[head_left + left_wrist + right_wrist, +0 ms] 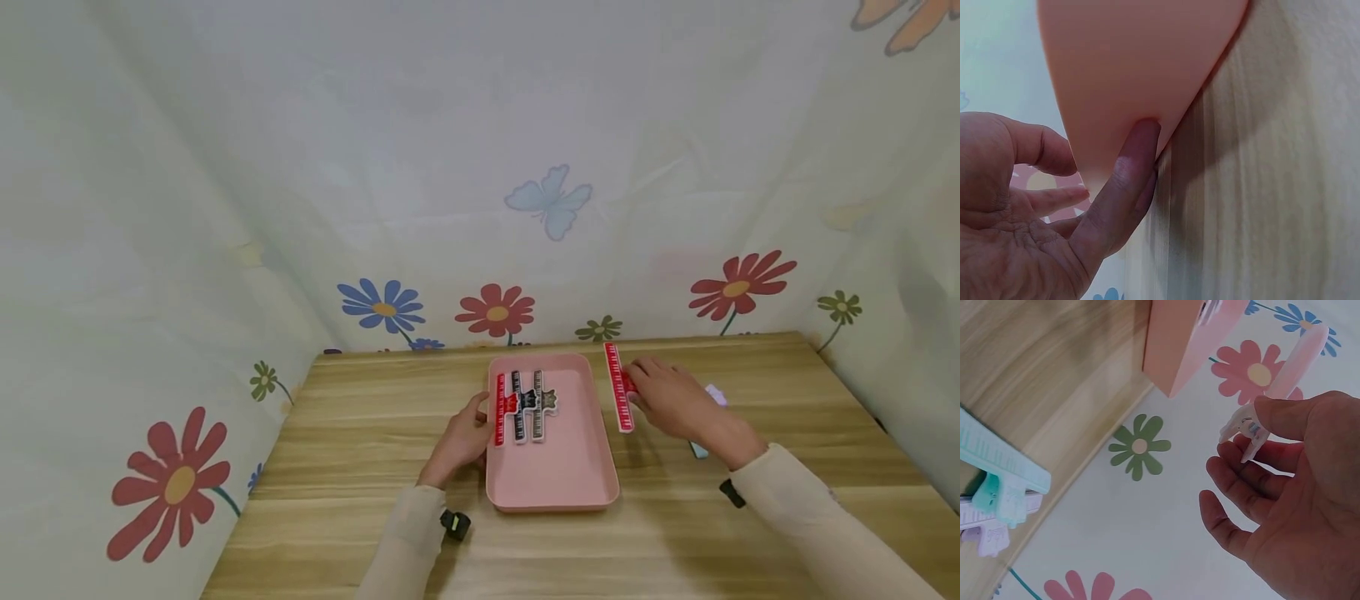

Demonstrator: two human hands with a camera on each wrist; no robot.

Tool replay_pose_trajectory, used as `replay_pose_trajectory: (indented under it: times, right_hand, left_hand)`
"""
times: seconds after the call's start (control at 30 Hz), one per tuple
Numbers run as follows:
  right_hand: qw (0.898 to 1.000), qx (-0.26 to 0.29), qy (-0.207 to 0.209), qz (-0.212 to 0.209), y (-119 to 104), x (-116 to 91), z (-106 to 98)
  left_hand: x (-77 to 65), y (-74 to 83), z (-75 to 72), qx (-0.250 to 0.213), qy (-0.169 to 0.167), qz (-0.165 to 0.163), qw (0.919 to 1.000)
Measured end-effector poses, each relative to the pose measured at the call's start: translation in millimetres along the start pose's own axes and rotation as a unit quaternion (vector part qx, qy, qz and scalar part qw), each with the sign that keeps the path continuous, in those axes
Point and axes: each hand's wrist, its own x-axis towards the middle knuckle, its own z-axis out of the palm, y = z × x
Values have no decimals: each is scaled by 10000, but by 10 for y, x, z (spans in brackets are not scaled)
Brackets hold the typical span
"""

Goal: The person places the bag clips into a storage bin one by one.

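My right hand (667,398) pinches a red clip with a ruler-marked bar (619,390) by its short grip, right of the pink tray (555,492) and raised over the table. Side-on in the right wrist view, that clip's pale bar (1300,361) points up from between thumb and fingers. At the tray's left side, my left hand (463,435) holds the edge, one digit pressed to the outer wall (1129,56) and other fingertips at the rim. Inside lie a red clip (500,408), a black clip (517,408) and a grey clip (537,408), side by side.
A mint ruler clip (1004,456) and a lavender ruler clip (1029,503) lie on the wooden table (360,433), partly hidden behind my right arm in the head view. A flower-printed curtain (420,208) hangs along the table's far edge.
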Motion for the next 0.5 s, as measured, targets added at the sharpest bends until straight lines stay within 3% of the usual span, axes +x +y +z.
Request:
replay_pose_trajectory:
  times: [0.5]
  right_hand:
    - [9991,94,260,-317,-121,72,-20]
  left_hand:
    - [-16,9,-3,3,7,65,10000]
